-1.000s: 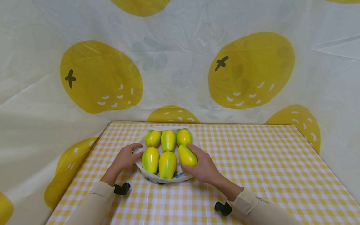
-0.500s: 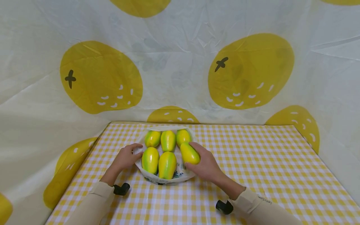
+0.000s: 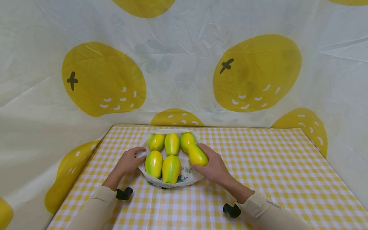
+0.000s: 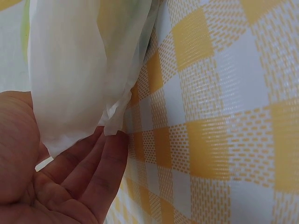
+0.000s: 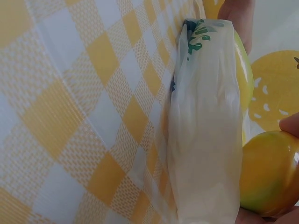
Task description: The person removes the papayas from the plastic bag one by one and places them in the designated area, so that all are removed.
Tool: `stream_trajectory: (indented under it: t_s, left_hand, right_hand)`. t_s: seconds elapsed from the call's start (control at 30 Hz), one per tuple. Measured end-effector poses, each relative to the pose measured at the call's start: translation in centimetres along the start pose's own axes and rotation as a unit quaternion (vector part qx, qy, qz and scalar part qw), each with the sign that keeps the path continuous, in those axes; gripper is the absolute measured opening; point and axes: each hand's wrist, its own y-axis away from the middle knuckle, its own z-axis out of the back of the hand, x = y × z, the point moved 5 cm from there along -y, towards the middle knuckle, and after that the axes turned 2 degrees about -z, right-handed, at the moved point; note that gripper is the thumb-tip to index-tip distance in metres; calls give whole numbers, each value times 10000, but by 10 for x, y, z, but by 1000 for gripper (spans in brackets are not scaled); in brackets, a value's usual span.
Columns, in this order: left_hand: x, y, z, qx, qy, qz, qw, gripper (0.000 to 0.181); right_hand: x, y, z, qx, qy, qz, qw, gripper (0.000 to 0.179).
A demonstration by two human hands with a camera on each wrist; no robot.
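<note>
In the head view, my right hand (image 3: 215, 166) grips a yellow-green mango (image 3: 197, 154) over the right side of a white plastic bag (image 3: 188, 182). The bag lies with its mouth spread wide. Inside it sit several more mangoes (image 3: 171, 168) in two rows. My left hand (image 3: 127, 161) holds the bag's left edge, thumb and fingers around the rim. The left wrist view shows the white plastic (image 4: 70, 70) between palm and fingers. From the right wrist, the held mango (image 5: 268, 172) appears beside the bag's wall (image 5: 205, 130), with fingers on two sides of it.
A yellow-and-white checked cloth (image 3: 258, 166) covers the table. Behind and left of it hangs a pale curtain (image 3: 178, 64) printed with large yellow fruit. A dark wrist mount (image 3: 231, 210) sticks out below the right sleeve, another (image 3: 124, 193) by the left.
My right hand has shifted slightly right and away from me with the mango, baring a printed barcode on the bag's inside. My left hand stays in place.
</note>
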Motion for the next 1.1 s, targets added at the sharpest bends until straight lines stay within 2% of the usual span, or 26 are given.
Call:
stream_trajectory:
  t_s: [0.47, 0.7, 1.1]
  left_hand:
    - [0, 0, 0, 5, 29, 27, 10000, 41]
    - [2, 0, -1, -8, 60, 144, 9999, 41]
    - [5, 0, -2, -106, 75, 143, 9998, 41]
  right_hand:
    - [-2, -1, 9, -114, 21, 62, 9999, 72]
    - [-4, -1, 12, -84, 38, -81, 9999, 73]
    - [-11, -1, 12, -109, 6, -247, 9996, 74]
